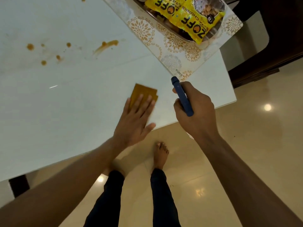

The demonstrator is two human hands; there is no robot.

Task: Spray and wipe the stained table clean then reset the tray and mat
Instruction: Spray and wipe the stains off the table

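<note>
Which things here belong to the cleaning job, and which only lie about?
For the job: folded mustard-yellow cloth, dark blue spray bottle, orange-brown stains, white table, floral place mat, clear tray.

Lying about: yellow snack packets, dark wooden chair.

Mat corner (178,73): we read "KUBER" in small dark letters.
Yellow packets (191,18) in the tray: we read "ZOFF" in large black letters, upside down to us.
Nearer packet: we make out "CHUNKS" and "10".
</note>
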